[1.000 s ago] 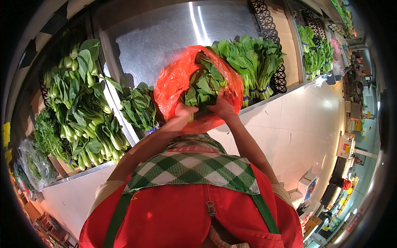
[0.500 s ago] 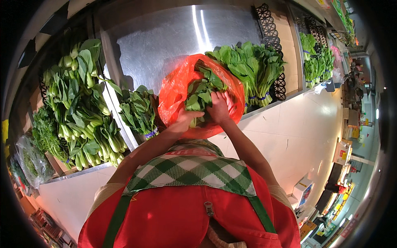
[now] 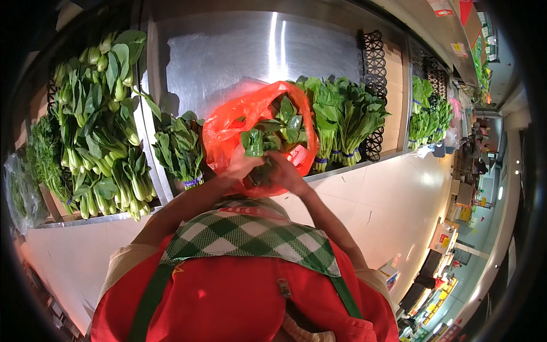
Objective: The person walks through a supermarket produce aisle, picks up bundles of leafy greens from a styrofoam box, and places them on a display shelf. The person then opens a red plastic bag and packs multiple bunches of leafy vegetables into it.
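An open, crumpled red plastic bag (image 3: 222, 125) rests at the near edge of the metal counter, right in front of my body. Dark leafy greens (image 3: 290, 126) lie inside its mouth. My left hand (image 3: 244, 165) is closed around greens on the near side, their leaves poking up above its thumb. Close against it, my right hand (image 3: 286, 174) is also closed on the greens, its fingers partly hidden by leaves. The stems between both hands are in shadow and hard to make out.
Tied leafy bunches (image 3: 342, 122) stand right of the bag, another bunch (image 3: 181, 142) left. Bok choy (image 3: 102, 131) fills the section beyond a metal divider (image 3: 149, 125). A black plastic lattice (image 3: 374, 74) borders the counter's right side. Pale floor (image 3: 364, 199) lies in front.
My right hand has come down and in toward my left hand, out of the bag's middle. The greens' leaves have shifted, and the whole view has moved slightly.
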Demonstrator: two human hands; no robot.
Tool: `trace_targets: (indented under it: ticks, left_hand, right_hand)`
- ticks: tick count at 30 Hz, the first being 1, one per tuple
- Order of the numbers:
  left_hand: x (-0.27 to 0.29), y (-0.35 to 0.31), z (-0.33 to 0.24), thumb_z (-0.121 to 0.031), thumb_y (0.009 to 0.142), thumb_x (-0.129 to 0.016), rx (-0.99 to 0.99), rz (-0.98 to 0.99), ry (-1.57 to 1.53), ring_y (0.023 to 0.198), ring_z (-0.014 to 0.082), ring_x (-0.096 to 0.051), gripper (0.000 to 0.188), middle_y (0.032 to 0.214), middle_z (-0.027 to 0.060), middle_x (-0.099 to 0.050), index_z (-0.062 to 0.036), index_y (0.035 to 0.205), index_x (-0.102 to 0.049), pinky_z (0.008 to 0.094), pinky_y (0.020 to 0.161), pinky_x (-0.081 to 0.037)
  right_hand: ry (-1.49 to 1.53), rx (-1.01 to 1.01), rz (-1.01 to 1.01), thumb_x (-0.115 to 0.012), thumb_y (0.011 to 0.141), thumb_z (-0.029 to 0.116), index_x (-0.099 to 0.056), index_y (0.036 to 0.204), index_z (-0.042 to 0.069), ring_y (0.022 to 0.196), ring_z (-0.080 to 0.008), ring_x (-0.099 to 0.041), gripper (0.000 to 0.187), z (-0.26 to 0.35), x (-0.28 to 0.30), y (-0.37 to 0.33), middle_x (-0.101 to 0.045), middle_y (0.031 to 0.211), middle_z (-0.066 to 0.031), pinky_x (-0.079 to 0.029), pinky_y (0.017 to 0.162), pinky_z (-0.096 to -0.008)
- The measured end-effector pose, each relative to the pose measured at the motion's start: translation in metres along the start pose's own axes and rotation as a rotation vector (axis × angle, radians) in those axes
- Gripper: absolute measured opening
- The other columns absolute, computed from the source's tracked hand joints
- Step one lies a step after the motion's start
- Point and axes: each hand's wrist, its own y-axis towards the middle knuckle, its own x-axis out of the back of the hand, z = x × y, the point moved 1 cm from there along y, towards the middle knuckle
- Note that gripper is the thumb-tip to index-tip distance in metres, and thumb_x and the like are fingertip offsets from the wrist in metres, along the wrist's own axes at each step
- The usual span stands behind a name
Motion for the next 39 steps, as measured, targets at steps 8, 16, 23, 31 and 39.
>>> trace_targets:
  ticks: [8,16,23,31,39]
  left_hand:
    - [0.005,0.016,0.026,0.0,0.071,-0.068,-0.281,-0.157,0.047,0.08,0.01,-0.058,0.029,0.086,-0.0024,-0.062,-0.0062,0.099,-0.061,0.0275,0.071,-0.048]
    - [0.013,0.001,0.016,-0.002,0.079,-0.067,-0.038,-0.122,-0.047,0.088,0.0128,-0.062,0.031,0.099,0.0019,-0.065,-0.0025,0.11,-0.061,0.0289,0.077,-0.051]
    - [0.008,-0.005,-0.002,-0.01,0.085,-0.066,-0.132,0.143,-0.244,0.102,0.0143,-0.059,0.035,0.114,0.0063,-0.062,0.0001,0.117,-0.059,0.0301,0.087,-0.048]
    - [0.006,-0.014,-0.013,-0.011,0.086,-0.064,-0.006,0.155,-0.176,0.103,0.0143,-0.058,0.034,0.115,0.0064,-0.062,-0.0003,0.118,-0.059,0.0298,0.087,-0.048]
    - [0.006,-0.02,-0.014,-0.013,0.087,-0.063,0.042,0.122,-0.072,0.104,0.0143,-0.058,0.034,0.115,0.0065,-0.061,-0.0006,0.119,-0.058,0.0296,0.087,-0.048]
  right_hand:
    - [-0.753,0.334,-0.735,-0.063,0.083,0.013,-0.049,0.11,-0.002,0.085,-0.0391,-0.06,0.034,0.037,0.041,0.074,-0.061,0.089,-0.0205,-0.048,0.077,-0.0446]
    - [-0.474,0.308,-0.479,-0.057,0.092,0.023,-0.049,0.126,-0.002,0.1,-0.0233,-0.059,0.043,0.048,0.065,0.099,-0.062,0.112,-0.0133,-0.045,0.091,-0.0337]
    - [0.451,0.311,-0.366,-0.055,0.094,0.018,-0.05,0.124,0.001,0.102,-0.0155,-0.055,0.035,0.062,0.075,0.057,-0.058,0.113,-0.0044,-0.044,0.092,-0.0325]
    - [-0.732,-0.326,-0.578,-0.064,0.084,0.033,-0.05,0.112,-0.005,0.098,-0.0401,-0.062,0.049,-0.002,0.062,0.037,-0.064,0.104,-0.0238,-0.048,0.084,-0.0451]
    - [-0.557,0.085,-0.649,-0.068,0.08,0.026,-0.056,0.115,0.002,0.096,-0.0401,-0.061,0.044,-0.019,0.062,0.058,-0.066,0.1,-0.02,-0.048,0.083,-0.0423]
